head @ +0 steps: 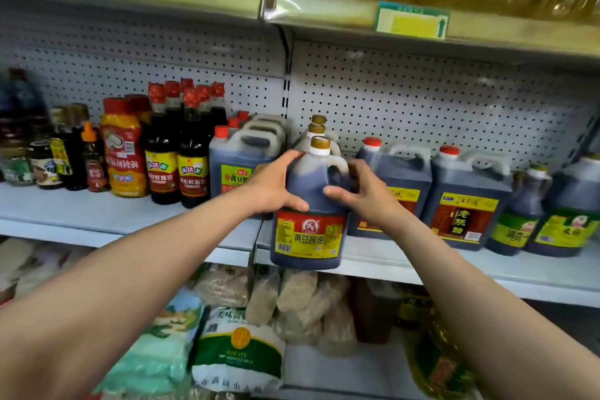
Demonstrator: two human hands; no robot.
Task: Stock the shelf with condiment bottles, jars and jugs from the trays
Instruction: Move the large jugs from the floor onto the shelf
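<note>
At the far left of the middle shelf stand small jars and slim bottles, then a squat orange squeeze bottle, then tall dark soy bottles with red caps. Their labels all face the aisle, I'd say so shoppers can read them. Next comes a row of red-capped jugs filed one behind another, deep into the shelf against the pegboard back.

The person's left hand wraps the left shoulder of the soy sauce jug, fingers curled over its top and thumb pressed across the front just above the label. That jug sits at the front lip of the shelf, its base appearing to overhang the edge a little, though I cannot tell whether it rests fully on the board. It stands upright, long axis vertical, gold cap up, its red and yellow label squarely toward the aisle and its moulded handle on the right. Two like gold-capped jugs line up directly behind it, so it seems to be going in as the front of that file.

The right hand closes on the handle side, fingers hooked in at the handle and thumb lying across the jug's front. Two hands suit a full, heavy jug, steadying it while it is squared up.

Further right stand red-capped vinegar jugs, labels forward, then smaller green-labelled bottles at the edge.
</note>
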